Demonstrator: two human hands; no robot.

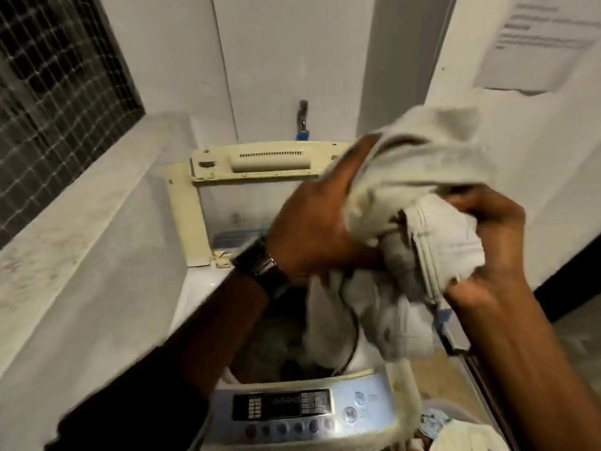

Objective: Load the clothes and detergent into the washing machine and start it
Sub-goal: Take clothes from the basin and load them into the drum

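Observation:
A top-loading washing machine (208, 288) stands below me with its yellowed lid (185, 219) raised against the wall. Its dark drum (279, 346) is open, with some cloth dimly visible inside. The control panel (286, 408) with round buttons faces me at the bottom. Both hands hold a bunched pale grey-white garment (419, 236) above the right side of the drum. My left hand (315, 219), with a dark watch on the wrist, grips its left side. My right hand (487, 242) clutches its right side, and part of the cloth hangs down toward the drum.
A concrete ledge (81, 222) runs along the left under a meshed window (55, 92). A tap (303, 120) sticks out of the wall behind the lid. More clothes (455, 431) lie at the bottom right. A paper notice (536, 43) hangs on the right wall.

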